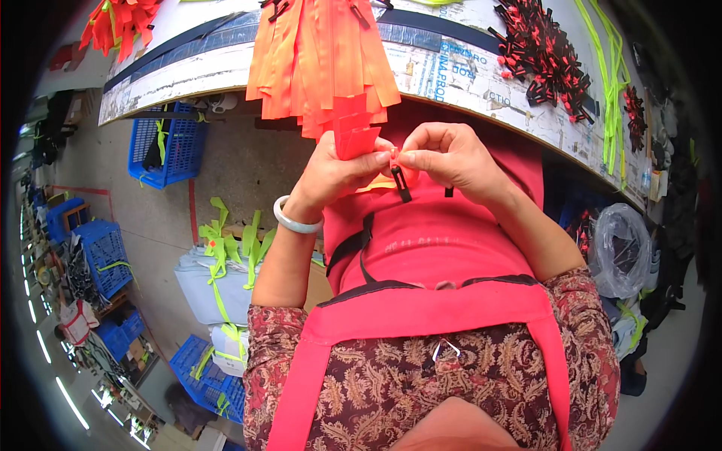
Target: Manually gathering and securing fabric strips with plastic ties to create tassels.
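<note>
My left hand (340, 171) is closed around a small bundle of bright orange-red zipper strips (356, 134), whose ends stick up above the fist. Its thumb and fingertip meet my right hand (456, 164) in front of the apron. Between the two pinches is a black zipper slider (400, 184) with a small orange-red bit at its top; its pull hangs down. A second black pull (449, 192) pokes out beneath my right fingers. What the curled right fingers hide cannot be made out. Just beyond the hands, many orange zipper strips (320, 64) hang over the table edge.
On the white-topped table (444, 60) lies a heap of black and red zipper sliders (543, 60), with neon yellow strips (611, 83) beside it. Blue crates (167, 146) stand at left. Bundled pale fabric (214, 282) tied in neon yellow sits nearby. A clear plastic bag (620, 244) is at right.
</note>
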The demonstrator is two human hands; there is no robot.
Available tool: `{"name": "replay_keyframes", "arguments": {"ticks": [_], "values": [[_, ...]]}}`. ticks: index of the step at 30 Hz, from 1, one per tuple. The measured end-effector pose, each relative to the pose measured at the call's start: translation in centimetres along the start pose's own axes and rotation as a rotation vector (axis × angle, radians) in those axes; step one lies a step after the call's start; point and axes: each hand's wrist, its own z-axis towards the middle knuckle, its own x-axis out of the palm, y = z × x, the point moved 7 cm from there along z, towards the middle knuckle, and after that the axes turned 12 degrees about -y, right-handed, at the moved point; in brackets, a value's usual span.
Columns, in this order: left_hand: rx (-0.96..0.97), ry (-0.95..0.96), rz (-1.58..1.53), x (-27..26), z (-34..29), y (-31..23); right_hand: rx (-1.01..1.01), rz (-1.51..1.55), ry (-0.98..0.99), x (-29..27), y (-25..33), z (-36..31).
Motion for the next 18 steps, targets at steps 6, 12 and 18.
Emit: {"name": "replay_keyframes", "arguments": {"ticks": [6,12,18], "values": [[-0.085,0.015,-0.052,-0.2,-0.1,0.6,0.048,0.012,0.101,0.2,0.2,0.3],[-0.037,-0.077,-0.046,-0.5,0.7,1.1,-0.147,-0.047,-0.081,-0.2,-0.3,0.7],[0.205,-0.173,0.043,0.0,-0.2,0.7,-0.33,-0.022,-0.184,0.1,0.6,0.2]]}}
